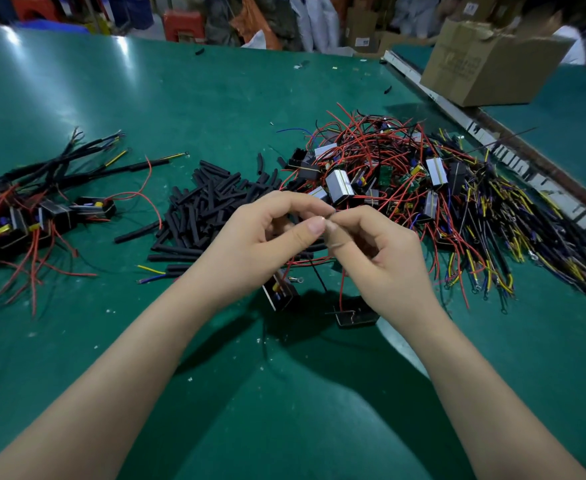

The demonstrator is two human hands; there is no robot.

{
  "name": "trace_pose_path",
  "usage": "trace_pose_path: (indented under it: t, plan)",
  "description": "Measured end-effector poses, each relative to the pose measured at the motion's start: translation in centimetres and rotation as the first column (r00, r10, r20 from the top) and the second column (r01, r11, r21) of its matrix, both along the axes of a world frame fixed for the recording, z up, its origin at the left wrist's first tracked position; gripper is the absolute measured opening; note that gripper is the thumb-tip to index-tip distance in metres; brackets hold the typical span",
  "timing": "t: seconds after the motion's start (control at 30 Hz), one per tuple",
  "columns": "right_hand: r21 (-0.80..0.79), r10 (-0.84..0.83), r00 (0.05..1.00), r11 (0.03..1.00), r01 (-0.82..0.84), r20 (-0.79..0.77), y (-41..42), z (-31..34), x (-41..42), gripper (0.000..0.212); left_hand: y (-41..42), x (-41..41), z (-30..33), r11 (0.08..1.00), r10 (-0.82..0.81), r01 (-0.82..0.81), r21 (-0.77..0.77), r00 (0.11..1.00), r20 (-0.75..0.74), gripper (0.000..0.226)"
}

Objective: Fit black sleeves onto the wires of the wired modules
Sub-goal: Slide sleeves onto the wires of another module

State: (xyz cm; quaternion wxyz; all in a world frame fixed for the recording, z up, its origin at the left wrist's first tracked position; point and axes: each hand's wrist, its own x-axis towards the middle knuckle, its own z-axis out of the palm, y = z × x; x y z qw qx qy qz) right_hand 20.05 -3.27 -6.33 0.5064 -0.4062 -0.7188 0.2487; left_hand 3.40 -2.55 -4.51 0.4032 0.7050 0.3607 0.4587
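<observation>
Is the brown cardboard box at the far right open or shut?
Open: the brown cardboard box has its top flaps raised and torn. Contents cannot be seen.

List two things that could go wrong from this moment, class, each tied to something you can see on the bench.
1. Both hands, left hand and right hand, pinch thin wire ends between the fingertips; these could slip or fray before a sleeve goes on.
2. The held module hangs by its red wires near the unsleeved pile; they might snag and drag others along.
</observation>
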Motion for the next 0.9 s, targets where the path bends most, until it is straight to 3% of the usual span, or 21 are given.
trace_pose_path:
  t: [0.3, 0.57, 0.67, 0.8, 0.9]
  plan:
    - [-0.298, 0.047, 0.945, 0.943, -0.149, -0.325, 0.0, 0.6, -0.3, 0.007, -0.4, 1.0, -0.3, 0.994, 0.024, -0.008, -0.113, 0.99, 0.141, 0.026]
    - [-0.184, -0.031, 0.948, 0.982, -0.029, -0.317, 0.0, 0.6, -0.2, 0.018, -0.5, 1.8, -0.8, 0.931, -0.036, 0.165, -0.326, 0.929, 0.369, 0.027]
    - [-0.166, -0.044, 0.965, 0.986, 0.0, -0.26, 0.2, 1.0, 0.3, 0.02, -0.5, 1.9, -0.8, 0.911, -0.067, 0.209, -0.355, 0.925, 0.373, 0.023]
    - [-0.252, 0.033, 0.938, 0.959, -0.126, -0.344, 0.2, 1.4, 0.4, 0.014, -0.4, 1.8, -0.9, 0.933, -0.035, 0.147, -0.329, 0.946, 0.322, 0.02]
    - [-0.26, -0.003, 0.94, 0.961, -0.092, -0.342, 0.1, 1.4, 0.4, 0.012, -0.5, 1.9, -1.0, 0.945, -0.021, 0.129, -0.299, 0.941, 0.339, 0.022]
